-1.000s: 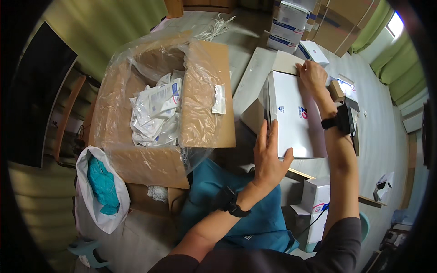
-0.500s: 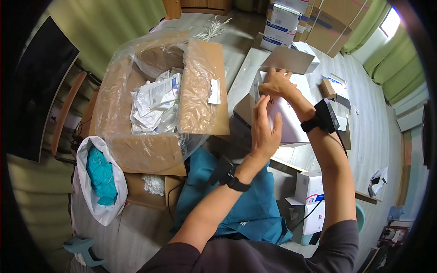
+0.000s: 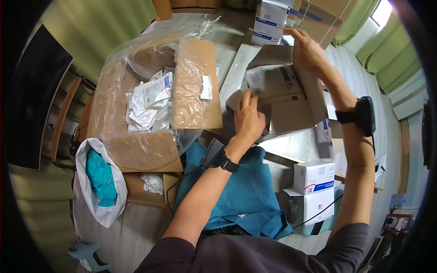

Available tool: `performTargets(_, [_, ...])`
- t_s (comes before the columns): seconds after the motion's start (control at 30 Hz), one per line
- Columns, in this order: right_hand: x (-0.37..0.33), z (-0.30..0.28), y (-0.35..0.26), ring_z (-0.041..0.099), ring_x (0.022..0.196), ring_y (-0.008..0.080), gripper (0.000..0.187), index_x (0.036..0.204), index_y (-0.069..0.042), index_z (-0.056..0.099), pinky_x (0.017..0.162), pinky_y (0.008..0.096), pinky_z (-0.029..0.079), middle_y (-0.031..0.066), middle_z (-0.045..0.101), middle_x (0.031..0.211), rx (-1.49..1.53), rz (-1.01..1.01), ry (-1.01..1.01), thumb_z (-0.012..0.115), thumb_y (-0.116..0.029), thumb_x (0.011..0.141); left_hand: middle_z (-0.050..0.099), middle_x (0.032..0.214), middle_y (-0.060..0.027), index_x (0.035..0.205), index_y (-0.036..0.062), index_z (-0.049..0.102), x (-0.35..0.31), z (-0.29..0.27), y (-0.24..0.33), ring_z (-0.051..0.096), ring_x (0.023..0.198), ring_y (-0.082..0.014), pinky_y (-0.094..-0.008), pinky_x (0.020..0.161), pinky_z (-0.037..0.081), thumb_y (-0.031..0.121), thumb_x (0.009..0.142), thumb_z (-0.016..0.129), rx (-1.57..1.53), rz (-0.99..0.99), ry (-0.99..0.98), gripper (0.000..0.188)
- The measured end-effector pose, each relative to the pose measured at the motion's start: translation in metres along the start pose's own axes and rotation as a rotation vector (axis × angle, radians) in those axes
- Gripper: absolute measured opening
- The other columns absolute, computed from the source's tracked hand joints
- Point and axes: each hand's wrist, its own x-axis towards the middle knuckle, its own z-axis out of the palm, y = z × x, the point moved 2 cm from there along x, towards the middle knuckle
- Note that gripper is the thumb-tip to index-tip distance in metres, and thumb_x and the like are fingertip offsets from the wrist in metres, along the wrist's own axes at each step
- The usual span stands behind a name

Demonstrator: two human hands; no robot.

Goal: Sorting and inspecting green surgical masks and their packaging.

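Observation:
A white carton (image 3: 291,113) stands at the right of centre with its top lifted, so its grey-brown inside shows. Within it lie boxes (image 3: 276,84) with blue printing, partly smeared. My left hand (image 3: 249,119) rests at the carton's near left edge, fingers stretched forward and apart. Over at the raised flap (image 3: 311,93) on the right is my right hand (image 3: 309,53), fingers extended past its upper edge; its thumb is hidden. Left of the carton, a big cardboard box (image 3: 150,150) lined with clear plastic holds white printed packets (image 3: 150,100).
A white sack (image 3: 82,168) with teal contents stands at the lower left, beside a small cardboard box (image 3: 141,193). Teal cloth (image 3: 232,191) covers my lap. White cartons (image 3: 314,177) stand at the right, and more cartons (image 3: 268,27) are stacked at the back.
The carton's white top has swung up and over to the right, baring the inside. My right hand has moved up and right; my left hand has shifted down and left.

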Motion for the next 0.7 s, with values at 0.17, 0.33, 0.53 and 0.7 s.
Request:
performTargets(0.17, [-0.015,-0.032,0.036,0.056,0.107,0.0325,0.028,0.103,-0.003,0.064,0.078,0.0419,0.049,0.0105,0.061,0.113,-1.117,-0.169,-0.403,0.062,-0.014,0.077,0.030,0.148,-0.0152,0.128,-0.0101,0.043,-0.007,0.002,-0.013,0.041,0.127,-0.0374,-0.0415,0.105,0.036,0.006,0.080,0.051,-0.010,0.025,0.104,0.052])
performTargets(0.33, [-0.094,0.038,0.064,0.062,0.097,0.0365,0.045,0.100,-0.001,0.060,0.075,0.0496,0.049,0.0218,0.065,0.099,-0.524,0.302,-0.368,0.059,-0.043,0.087,0.026,0.150,-0.0171,0.133,-0.0108,0.037,-0.008,0.006,-0.020,0.038,0.130,-0.0370,-0.0410,0.107,0.034,0.009,0.084,0.050,0.002,0.064,0.149,0.054])
performTargets(0.53, [-0.142,0.098,0.080,0.057,0.093,0.0455,0.047,0.106,0.008,0.051,0.081,0.0474,0.048,0.0296,0.055,0.103,0.139,0.569,-0.291,0.049,-0.038,0.094,0.025,0.151,-0.0174,0.134,-0.0092,0.037,-0.011,0.015,-0.014,0.036,0.132,-0.0363,-0.0420,0.107,0.034,0.008,0.085,0.051,0.005,0.099,0.134,0.053])
performTargets(0.7, [-0.128,0.123,0.066,0.061,0.084,0.0498,0.033,0.104,0.007,0.058,0.078,0.0459,0.051,0.0276,0.062,0.103,-0.133,0.541,-0.251,0.055,-0.022,0.088,0.026,0.150,-0.0193,0.134,-0.0094,0.037,-0.008,0.018,-0.008,0.036,0.132,-0.0376,-0.0407,0.108,0.033,0.002,0.085,0.048,-0.029,0.060,0.165,0.052])
